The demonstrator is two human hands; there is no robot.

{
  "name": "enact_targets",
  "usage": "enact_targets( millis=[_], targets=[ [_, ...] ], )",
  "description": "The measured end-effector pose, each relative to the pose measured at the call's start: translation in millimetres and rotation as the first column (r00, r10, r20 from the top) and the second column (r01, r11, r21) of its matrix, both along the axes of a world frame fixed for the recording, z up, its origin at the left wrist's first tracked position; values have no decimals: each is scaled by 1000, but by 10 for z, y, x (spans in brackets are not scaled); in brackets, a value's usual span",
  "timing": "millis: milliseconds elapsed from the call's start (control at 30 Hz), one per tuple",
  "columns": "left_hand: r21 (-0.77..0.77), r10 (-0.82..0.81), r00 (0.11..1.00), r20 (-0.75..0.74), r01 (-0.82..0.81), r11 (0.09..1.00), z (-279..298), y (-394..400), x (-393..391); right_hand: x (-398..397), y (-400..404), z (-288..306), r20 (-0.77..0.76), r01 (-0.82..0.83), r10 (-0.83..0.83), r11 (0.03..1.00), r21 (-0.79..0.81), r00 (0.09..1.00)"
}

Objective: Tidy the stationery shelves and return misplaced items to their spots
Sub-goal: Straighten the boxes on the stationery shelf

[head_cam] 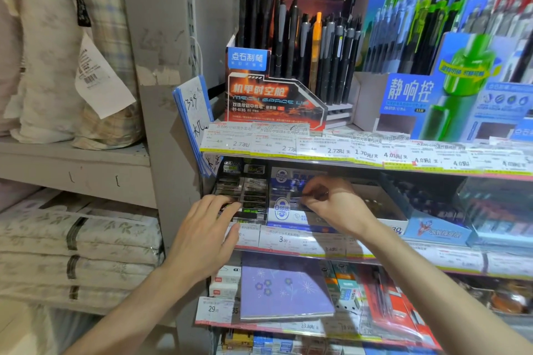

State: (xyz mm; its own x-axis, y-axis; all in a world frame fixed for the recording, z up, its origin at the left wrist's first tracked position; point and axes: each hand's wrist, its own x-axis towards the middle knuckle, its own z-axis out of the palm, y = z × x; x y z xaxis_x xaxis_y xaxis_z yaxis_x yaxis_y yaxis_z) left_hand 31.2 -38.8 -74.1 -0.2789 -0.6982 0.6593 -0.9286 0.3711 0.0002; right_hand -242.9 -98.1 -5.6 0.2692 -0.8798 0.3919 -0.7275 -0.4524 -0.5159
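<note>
On the middle shelf stands a black display box point(250, 196) of small packs, and beside it a blue-and-white box point(285, 212) of refills. My left hand point(206, 236) rests with fingers spread against the front of the black box, fingertips touching its lower left corner. My right hand point(331, 202) reaches into the blue-and-white box, its fingers pinched on a thin dark pen-like item point(313, 195); blur hides what exactly it is.
The upper shelf carries black pens in an orange-black display point(274, 98) and a blue-green pen display point(432, 89). Price tags point(346, 150) line the shelf edges. A purple notebook point(284, 288) lies on the lower shelf. Bagged bedding point(72, 242) fills grey shelves to the left.
</note>
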Motion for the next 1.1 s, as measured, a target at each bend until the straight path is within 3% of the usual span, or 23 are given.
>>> enact_targets(
  millis=[233,600,767,1100],
  targets=[
    [-9,-9,1000,-13,9,1000,-1,1,-2,-22,69,-3,-70,42,-38,998,52,997],
    [-66,-52,998,-40,49,997,12,165,157,295,122,124,-12,20,-23,989,-146,1000],
    [-186,16,1000,-20,-20,982,158,241,371,644,91,214,-99,-89,82,994,-70,992],
    [-163,133,988,75,-119,979,168,176,529,1247,-137,196,-246,-155,164,986,59,955]
  ],
)
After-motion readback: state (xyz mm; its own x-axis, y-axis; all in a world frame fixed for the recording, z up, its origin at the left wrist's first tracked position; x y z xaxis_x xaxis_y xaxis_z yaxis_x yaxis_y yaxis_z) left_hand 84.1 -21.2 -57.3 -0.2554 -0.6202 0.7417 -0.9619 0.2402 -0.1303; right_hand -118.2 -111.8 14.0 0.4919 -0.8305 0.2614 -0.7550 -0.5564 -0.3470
